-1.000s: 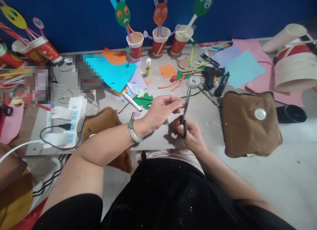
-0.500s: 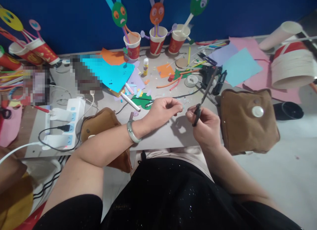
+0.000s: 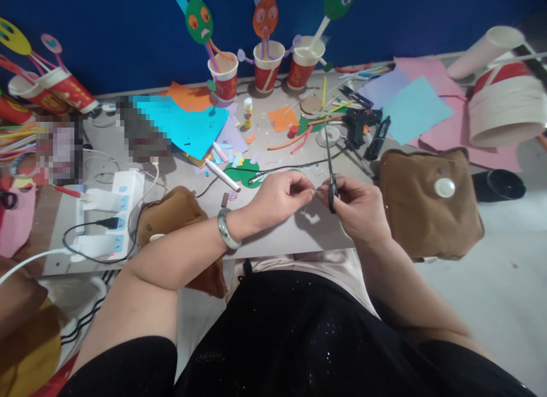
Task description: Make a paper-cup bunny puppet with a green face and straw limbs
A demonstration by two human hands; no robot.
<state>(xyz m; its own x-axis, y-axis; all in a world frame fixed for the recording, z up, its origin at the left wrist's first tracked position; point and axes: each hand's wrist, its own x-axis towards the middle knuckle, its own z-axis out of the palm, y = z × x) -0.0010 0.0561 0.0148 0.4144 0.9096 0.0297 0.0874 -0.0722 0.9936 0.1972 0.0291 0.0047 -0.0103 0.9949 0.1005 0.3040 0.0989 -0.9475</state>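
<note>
Scissors [image 3: 332, 183]: black handles gripped in right hand [image 3: 361, 206], slim dark blades seemingly together, reaching past fingers, pointing away from body. Tiny bluish-pale scrap [image 3: 316, 191]: at pinched fingertips of left hand [image 3: 282, 199], just left of right hand's fingertips; shape too small to tell.

The glue stick [image 3: 248, 115] stands before 3 cups [image 3: 266, 75], left of scissors [image 3: 332, 189].

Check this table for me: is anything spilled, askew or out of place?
Yes, slightly. Paper scraps litter the table around the green paper, which looks untidy. The tan bag on the left droops past the table's front edge, so it may slip. I see no liquid spill.
</note>
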